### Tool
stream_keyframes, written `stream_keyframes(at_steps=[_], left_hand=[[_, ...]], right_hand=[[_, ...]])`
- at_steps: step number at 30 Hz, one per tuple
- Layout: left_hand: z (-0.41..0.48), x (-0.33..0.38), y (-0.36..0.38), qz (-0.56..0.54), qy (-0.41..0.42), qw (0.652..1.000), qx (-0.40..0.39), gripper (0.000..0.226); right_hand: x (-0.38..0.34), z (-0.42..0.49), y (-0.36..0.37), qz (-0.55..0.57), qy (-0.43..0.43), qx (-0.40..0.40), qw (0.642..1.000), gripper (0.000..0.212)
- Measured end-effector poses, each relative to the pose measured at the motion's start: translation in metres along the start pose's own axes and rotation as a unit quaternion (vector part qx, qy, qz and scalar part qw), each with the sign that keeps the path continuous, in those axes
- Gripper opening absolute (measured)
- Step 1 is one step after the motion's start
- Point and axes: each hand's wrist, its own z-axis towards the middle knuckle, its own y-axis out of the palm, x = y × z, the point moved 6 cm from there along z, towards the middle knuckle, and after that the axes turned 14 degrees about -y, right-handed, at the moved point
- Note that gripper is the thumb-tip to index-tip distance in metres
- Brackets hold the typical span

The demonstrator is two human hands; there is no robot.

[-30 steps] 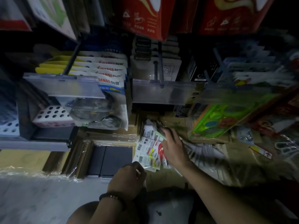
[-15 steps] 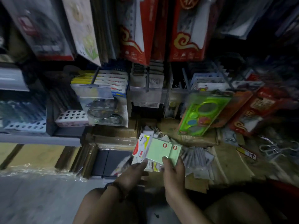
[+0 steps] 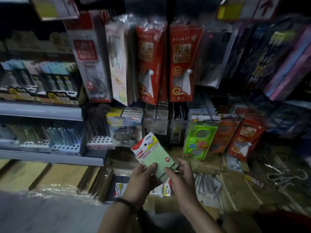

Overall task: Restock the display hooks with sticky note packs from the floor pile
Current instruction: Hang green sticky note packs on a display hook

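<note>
The left grip [image 3: 143, 180] and right grip [image 3: 182, 178] both clamp the green pack [image 3: 154, 156] by its lower end, thumbs on its face. It is tilted above the floor pile [image 3: 159, 191], below the hooks [image 3: 157, 113].

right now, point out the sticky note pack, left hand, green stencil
sticky note pack [image 3: 155, 159]: head view, green face
left hand [image 3: 141, 180]: head view, its back
green stencil [image 3: 200, 140]: head view, its middle

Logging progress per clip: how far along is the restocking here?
Done: one pack is picked up. In hand: the left hand and right hand hold a green sticky note pack up before the display hooks, not yet hung. Remaining: more packs lie on the floor pile below. Whether any pack is already hung cannot be told.
</note>
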Motion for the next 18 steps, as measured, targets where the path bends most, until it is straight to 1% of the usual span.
stream_keyframes(at_steps=[1,3,5,6,7,8,10,12,14,18], left_hand=[[-0.008,0.009,0.003,0.012,0.014,1.000,-0.002,0.029],[-0.030,0.028,0.011,0.047,0.048,0.998,-0.008,0.027],[-0.054,0.048,0.016,0.099,0.089,0.991,0.000,0.024],[-0.065,0.058,0.018,0.124,0.112,0.986,0.010,0.023],[-0.076,0.069,0.019,0.144,0.136,0.980,0.023,0.022],[-0.086,0.082,0.020,0.153,0.158,0.975,0.037,0.022],[-0.104,0.107,0.025,0.167,0.194,0.966,0.048,0.029],[-0.123,0.134,0.032,0.187,0.230,0.954,0.054,0.041],[-0.142,0.160,0.039,0.196,0.259,0.944,0.060,0.050],[-0.172,0.209,0.043,0.217,0.300,0.927,0.067,0.054]], right_hand=[[-0.014,0.006,0.000,-0.027,-0.032,-0.008,0.999,0.046],[-0.051,0.014,0.003,-0.070,-0.102,-0.047,0.991,0.045],[-0.086,0.020,0.006,-0.091,-0.164,-0.084,0.979,0.034],[-0.105,0.022,0.008,-0.100,-0.195,-0.099,0.971,0.025],[-0.124,0.022,0.012,-0.108,-0.221,-0.110,0.963,0.015],[-0.142,0.021,0.017,-0.114,-0.246,-0.114,0.956,0.012],[-0.174,0.021,0.023,-0.103,-0.268,-0.104,0.952,0.014],[-0.204,0.022,0.030,-0.077,-0.281,-0.098,0.951,0.012],[-0.233,0.024,0.036,-0.066,-0.292,-0.095,0.950,0.015],[-0.293,0.030,0.054,-0.055,-0.308,-0.101,0.944,0.025]])
